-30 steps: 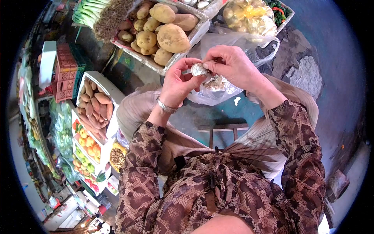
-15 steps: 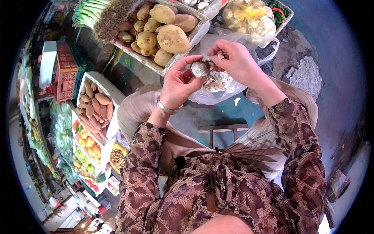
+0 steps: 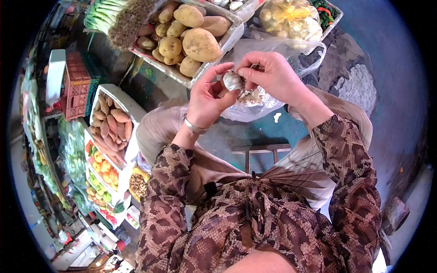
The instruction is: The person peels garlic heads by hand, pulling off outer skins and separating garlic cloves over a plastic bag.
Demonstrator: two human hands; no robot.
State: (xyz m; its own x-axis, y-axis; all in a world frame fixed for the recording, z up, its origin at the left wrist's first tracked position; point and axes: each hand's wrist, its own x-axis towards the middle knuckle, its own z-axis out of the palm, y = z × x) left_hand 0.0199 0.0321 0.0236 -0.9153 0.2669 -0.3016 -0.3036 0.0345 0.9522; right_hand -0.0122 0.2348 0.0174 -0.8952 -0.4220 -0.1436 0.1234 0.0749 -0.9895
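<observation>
A whitish garlic bulb [image 3: 233, 81] with brown, dirty outer skin on its right side is held over a plastic bag. Thumb and fingers of my left hand [image 3: 207, 98] grip it from the left. Close against its right side, my right hand [image 3: 273, 77] has its thumb and forefinger pinched together at the brown skin; the fingertips partly cover what they hold. Below the bulb, pale and brown peelings [image 3: 251, 97] lie in the clear plastic bag [image 3: 273, 48], which spreads between my knees.
A foam box [image 3: 234, 38] of potatoes [image 3: 201, 44] stands ahead. Beside it are leeks [image 3: 102, 16] and a tied bag of pale round produce [image 3: 291, 18]. Sweet potatoes [image 3: 109, 123] and peppers [image 3: 107, 170] fill boxes at left. A white scrap [image 3: 276, 118] lies on the floor.
My right hand has come in from the upper right and closed at the bulb's brown side. The pale scrap between its fingers no longer shows. My left hand stays nearly still.
</observation>
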